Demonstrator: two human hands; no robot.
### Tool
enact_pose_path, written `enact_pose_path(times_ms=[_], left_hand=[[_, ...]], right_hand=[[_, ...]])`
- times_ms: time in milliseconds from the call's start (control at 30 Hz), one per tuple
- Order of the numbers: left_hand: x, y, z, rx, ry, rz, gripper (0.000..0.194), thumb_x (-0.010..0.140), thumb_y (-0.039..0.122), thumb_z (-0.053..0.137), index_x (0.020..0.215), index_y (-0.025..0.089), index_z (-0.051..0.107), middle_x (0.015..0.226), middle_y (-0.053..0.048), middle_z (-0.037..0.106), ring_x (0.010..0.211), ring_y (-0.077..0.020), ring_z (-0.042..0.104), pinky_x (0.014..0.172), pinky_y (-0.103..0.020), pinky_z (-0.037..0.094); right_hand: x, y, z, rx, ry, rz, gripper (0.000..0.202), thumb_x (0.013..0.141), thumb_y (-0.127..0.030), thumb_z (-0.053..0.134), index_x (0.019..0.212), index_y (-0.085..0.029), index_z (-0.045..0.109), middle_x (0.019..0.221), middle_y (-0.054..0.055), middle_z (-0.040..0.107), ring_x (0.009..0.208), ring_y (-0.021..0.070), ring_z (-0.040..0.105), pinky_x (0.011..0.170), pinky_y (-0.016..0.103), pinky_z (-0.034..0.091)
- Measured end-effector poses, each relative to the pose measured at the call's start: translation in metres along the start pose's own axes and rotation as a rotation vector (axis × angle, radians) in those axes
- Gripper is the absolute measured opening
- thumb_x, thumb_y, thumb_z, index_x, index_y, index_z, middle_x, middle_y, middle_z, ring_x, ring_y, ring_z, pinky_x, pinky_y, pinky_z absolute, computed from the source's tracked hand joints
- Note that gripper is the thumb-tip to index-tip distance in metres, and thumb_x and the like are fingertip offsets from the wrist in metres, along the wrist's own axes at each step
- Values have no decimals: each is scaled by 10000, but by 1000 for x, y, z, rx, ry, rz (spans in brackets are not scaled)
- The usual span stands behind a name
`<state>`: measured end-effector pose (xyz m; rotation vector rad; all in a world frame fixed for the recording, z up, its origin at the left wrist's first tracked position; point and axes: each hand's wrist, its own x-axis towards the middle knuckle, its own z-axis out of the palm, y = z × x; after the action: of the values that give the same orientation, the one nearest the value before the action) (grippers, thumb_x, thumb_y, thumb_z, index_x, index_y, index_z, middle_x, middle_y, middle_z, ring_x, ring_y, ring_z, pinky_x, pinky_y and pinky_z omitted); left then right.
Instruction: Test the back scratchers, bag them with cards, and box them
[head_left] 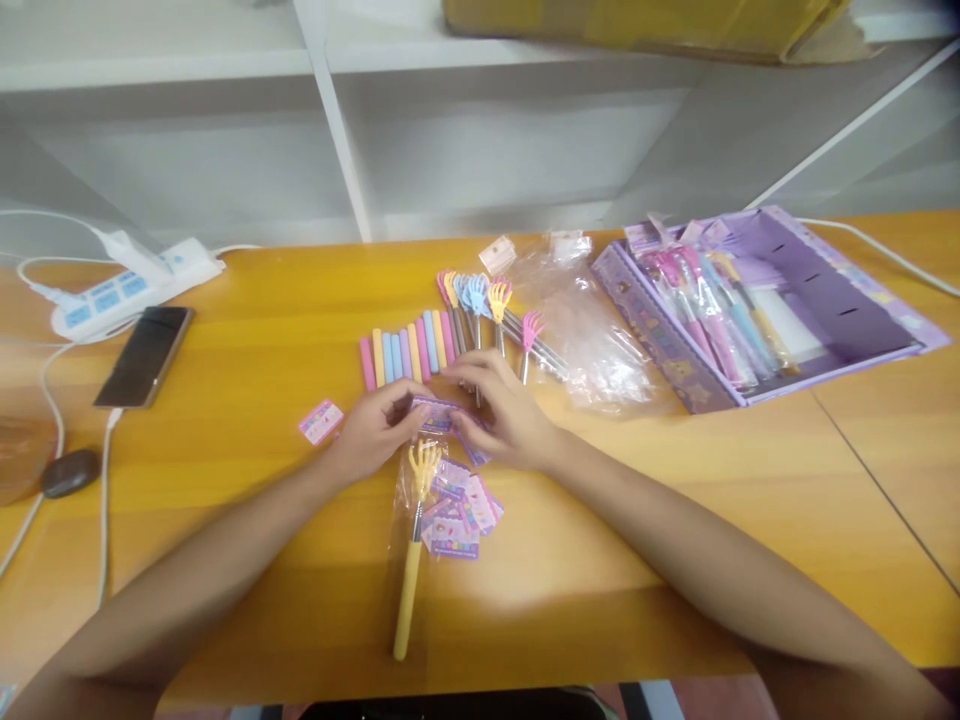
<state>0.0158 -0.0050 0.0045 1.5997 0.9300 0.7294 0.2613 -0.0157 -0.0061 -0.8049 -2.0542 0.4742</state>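
Between both hands is a small purple printed card [436,414], pinched at its left end by my left hand [379,425] and at its right by my right hand [504,412]. Just below the card lies a yellow back scratcher [409,590] in a clear plastic bag, its claw end toward my hands. Several loose purple cards [459,520] are spread beside the bag. Beyond my fingers stand a row of coloured handle tubes [409,350] and a bunch of scratcher heads on metal rods [477,300], partly hidden by my right hand.
Clear plastic bags [592,330] are heaped right of the rods. A purple display box [855,290] holds several bagged scratchers [720,300]. At left are a phone [146,355], a power strip [135,285], cables and a black mouse-like object [70,473]. One card [321,422] lies apart.
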Motion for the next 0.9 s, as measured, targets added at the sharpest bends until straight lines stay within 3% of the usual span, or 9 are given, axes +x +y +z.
enact_pose_path(times_ms=[67,267,500,767,900], left_hand=[[0,0,0,14,-3,-10,258,1045,441,672,1085,193,726,961,-45,715,825,-173,639,738,-283,495],[0,-2,-1,9,-8,-14,235,1044,421,673,1077,195,729,953,-49,720,855,-184,661,769,-292,514],[1,2,-1,-75,-53,-16,238,1032,410,694,1087,182,730,1003,-65,747,903,-193,690,819,-305,534],[0,2,-11,-16,-120,25,243,1081,360,572,1135,195,742,1049,-53,744,978,-211,678,896,-323,514],[0,4,-10,-12,-120,21,286,1080,418,574,1115,183,733,1024,-52,727,956,-207,665,868,-313,510]], right_hand=[[0,1,1,-4,28,23,542,990,-205,696,1498,-258,514,1319,137,601,1179,285,643,994,510,605],[1,1,2,-72,46,-137,199,1007,-144,678,1167,-262,675,1079,60,645,973,214,677,830,388,600],[0,3,3,-177,-3,-225,186,1001,-146,672,1156,-248,658,1091,65,691,1015,220,684,847,391,584],[-4,4,6,-350,-36,-322,158,1018,-158,642,1160,-226,633,1092,67,717,970,203,669,782,363,560],[-3,0,5,-353,-32,-342,130,1026,-194,627,1155,-202,629,1109,87,712,943,205,663,752,355,559]])
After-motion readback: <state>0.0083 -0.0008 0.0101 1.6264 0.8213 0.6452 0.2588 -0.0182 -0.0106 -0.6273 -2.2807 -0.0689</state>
